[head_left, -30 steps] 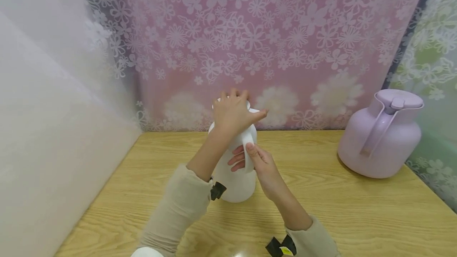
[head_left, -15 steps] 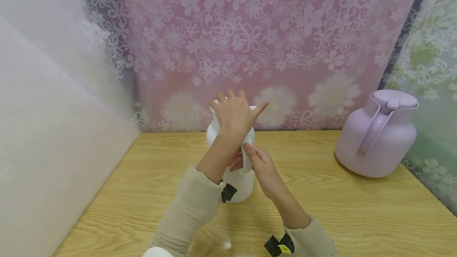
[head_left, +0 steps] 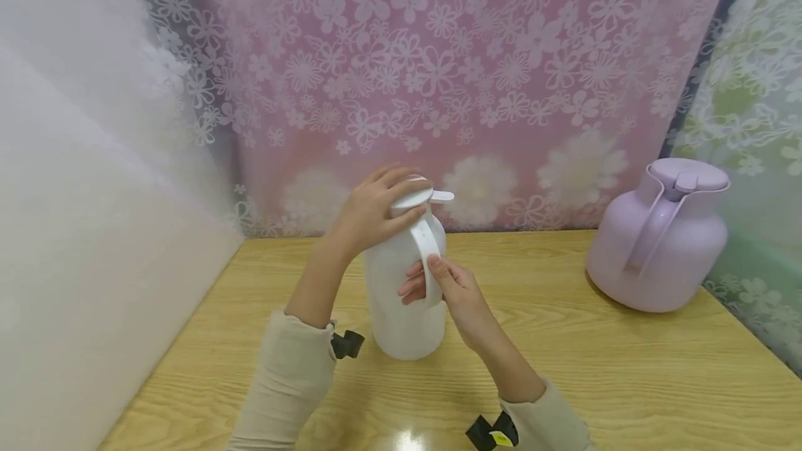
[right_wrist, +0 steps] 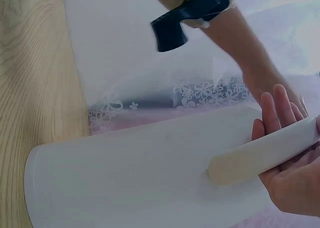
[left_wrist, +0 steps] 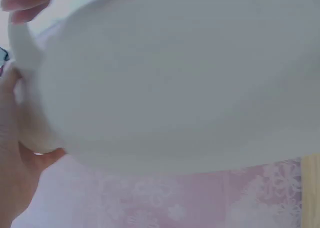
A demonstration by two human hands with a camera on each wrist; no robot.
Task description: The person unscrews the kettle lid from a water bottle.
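A white thermos jug [head_left: 401, 312] stands upright on the wooden table in the head view. My right hand [head_left: 464, 298] holds its handle [head_left: 427, 246], with the thumb on the outer side and the fingers passed through the loop. At the top, my left hand [head_left: 371, 214] grips the round white lid [head_left: 413, 193], its fingers and thumb spread around the rim. A short white tab sticks out to the right beside the lid. The left wrist view is mostly filled by the jug body [left_wrist: 170, 83], with parts of the left hand [left_wrist: 15, 143] at its top end.
A lilac thermos jug [head_left: 664, 242] stands at the right of the wooden table [head_left: 532, 339]. Flower-patterned pink sheeting [head_left: 438, 75] hangs behind the table, and a pale wall [head_left: 94, 193] borders the left side. Black wrist mounts [head_left: 347, 344] sit at both sleeves.
The left hand has turned on the lid and swung left, uncovering the lid's right part; its fingers pointed away before. The right hand stays on the handle, and the jug stands in place.
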